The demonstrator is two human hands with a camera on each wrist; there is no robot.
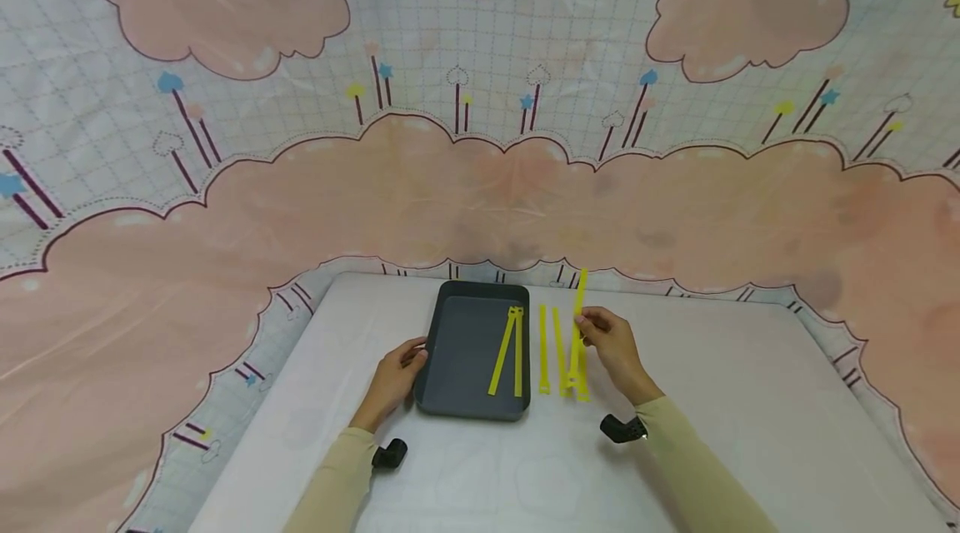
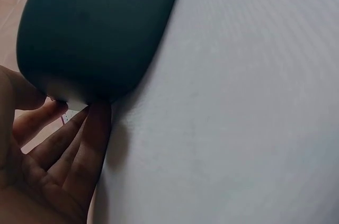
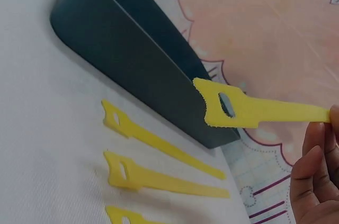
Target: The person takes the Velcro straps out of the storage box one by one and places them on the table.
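My right hand (image 1: 611,346) pinches a yellow hook-and-loop cable tie (image 3: 275,112), its slotted head pointing away from the fingers, above the table just right of a dark grey tray (image 1: 457,350). Beneath it, three more yellow ties lie side by side on the table; the right wrist view shows one tie (image 3: 164,142) nearest the tray and another tie (image 3: 175,183) beside it. Two yellow ties (image 1: 518,358) lie inside the tray at its right side, heads together at the far end. At the tray's left edge my left hand (image 1: 393,375) grips the rim, thumb above and fingers against the outside.
The white table (image 1: 712,400) carries the tray near its far edge. Behind it hangs a patterned cloth (image 1: 487,200) with pink clouds, which also runs down both sides. A black wrist camera (image 1: 622,429) sits at the right sleeve, another wrist camera (image 1: 390,455) at the left.
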